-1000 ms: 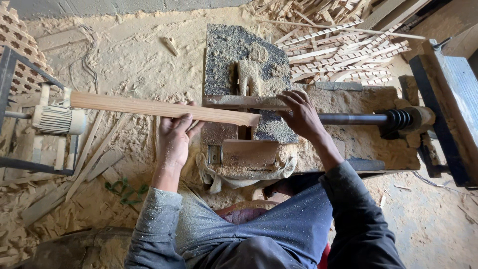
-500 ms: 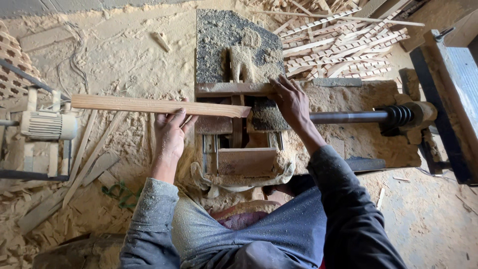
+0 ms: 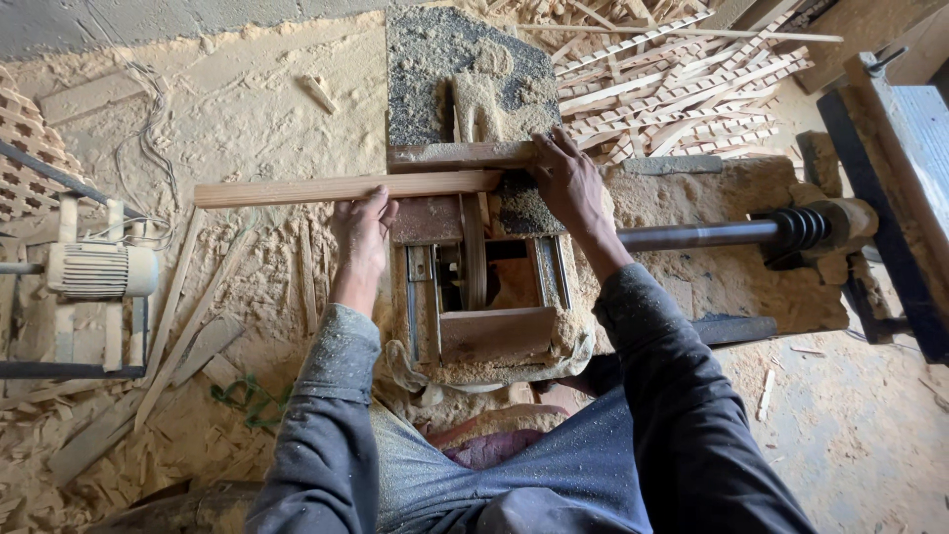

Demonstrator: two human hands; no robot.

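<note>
A long pale wooden plank point(image 3: 297, 188) lies crosswise over a sawdust-covered saw table point(image 3: 435, 59). My left hand point(image 3: 362, 229) grips the plank's near edge around its middle. My right hand point(image 3: 568, 178) presses down at the plank's right end, next to a wooden guide block point(image 3: 450, 154). Just below the plank, a saw blade point(image 3: 474, 252) stands in the machine's slot, between my two hands.
A grey electric motor point(image 3: 99, 269) sits at the left on a frame. A dark metal shaft point(image 3: 702, 235) with a spring runs right. Thin wood strips point(image 3: 682, 79) pile at the top right. Sawdust and offcuts point(image 3: 188, 326) cover the ground.
The plank has slid to the right and away from me across the saw table, with both hands following it. The view has shifted, so the motor sits lower left.
</note>
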